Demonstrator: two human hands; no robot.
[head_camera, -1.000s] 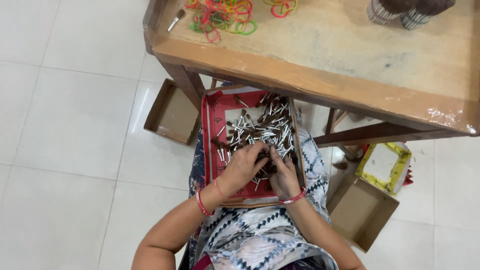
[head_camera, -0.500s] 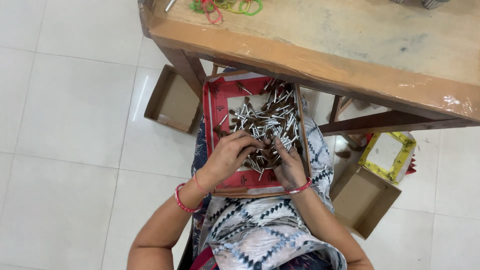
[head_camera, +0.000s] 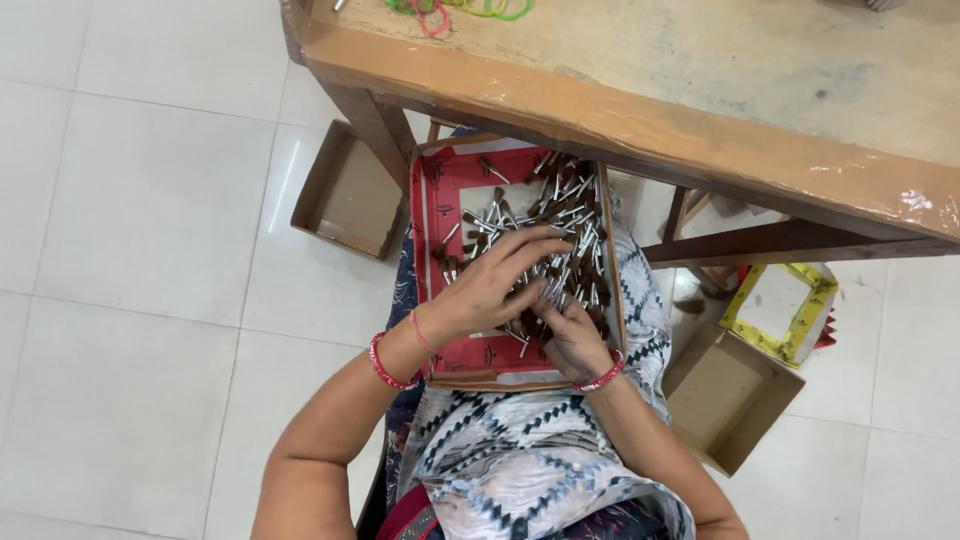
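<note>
White floor tiles fill the scene, seen from above, with a person seated at its near edge in a patterned blue, white and black dress (head_camera: 540, 470). On the lap rests a shallow red tray (head_camera: 470, 355) with cardboard walls, holding a heap of small metal pieces (head_camera: 560, 240) with dark brown ends, piled mostly toward its right and far side. The left hand (head_camera: 490, 285) lies flat over the middle of the heap, fingers spread and reaching right, palm down on the pieces; whether it has hold of any cannot be told. The right hand (head_camera: 570, 330) sits just beside it on the near right of the tray, fingers curled down into the pieces (its fingertips are buried, so what it grips is hidden). Each wrist wears a pink bangle. On the floor to the right of the person sits an open brown cardboard box (head_camera: 725, 395), and just beyond it a yellow-edged box (head_camera: 780, 310) tilted against something red. To the left of the tray lies another open cardboard box (head_camera: 345, 190). Farther off stands a worn wooden table (head_camera: 700, 90), its edge reaching over the far end of the tray, with coloured rubber bands (head_camera: 455, 10) on its far left part.
</note>
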